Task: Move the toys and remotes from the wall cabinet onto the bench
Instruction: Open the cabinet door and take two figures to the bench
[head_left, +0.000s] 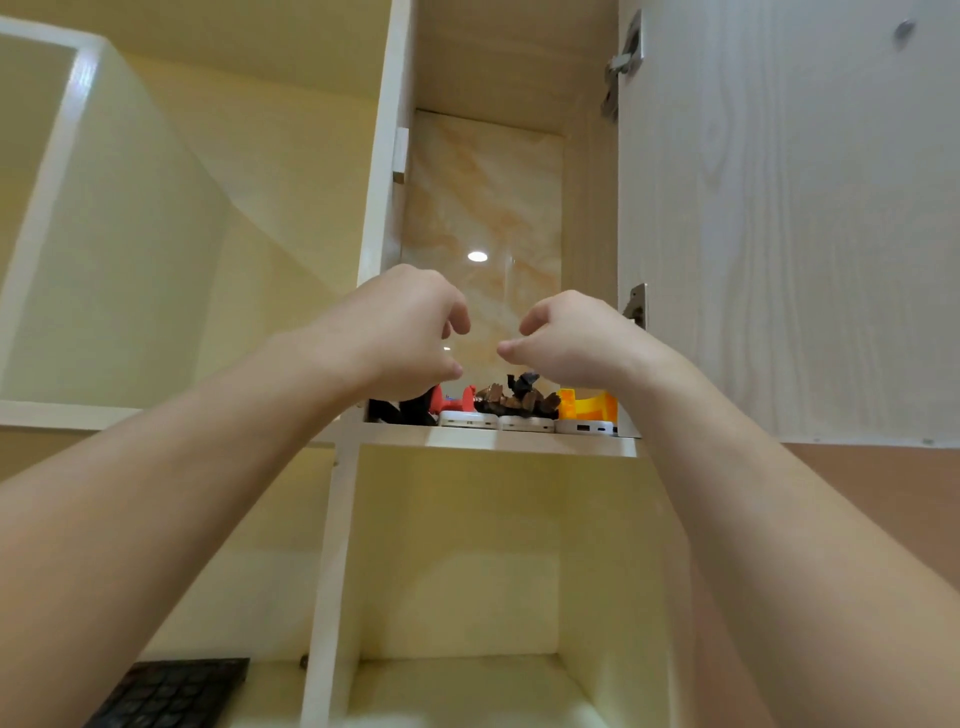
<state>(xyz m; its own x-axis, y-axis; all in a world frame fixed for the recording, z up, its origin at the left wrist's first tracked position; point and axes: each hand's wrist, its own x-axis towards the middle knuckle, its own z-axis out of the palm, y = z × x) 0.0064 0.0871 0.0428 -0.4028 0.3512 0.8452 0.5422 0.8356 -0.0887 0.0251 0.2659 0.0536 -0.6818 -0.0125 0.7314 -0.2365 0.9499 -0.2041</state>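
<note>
Both my hands are raised in front of the open wall cabinet (488, 439), just above its shelf. My left hand (400, 332) and my right hand (566, 340) have loosely curled fingers and hold nothing. On the shelf below them stand a red toy (453, 401), a brown and black toy (519, 397) and an orange-yellow toy (589, 405). White flat devices (496, 421) lie along the shelf's front edge. A black object (400, 410) sits at the shelf's left, partly hidden by my left hand.
The cabinet door (789, 218) stands open on the right, with hinges on its inner edge. Open cubbies lie to the left and below the shelf. A black keyboard (171, 693) shows at the bottom left.
</note>
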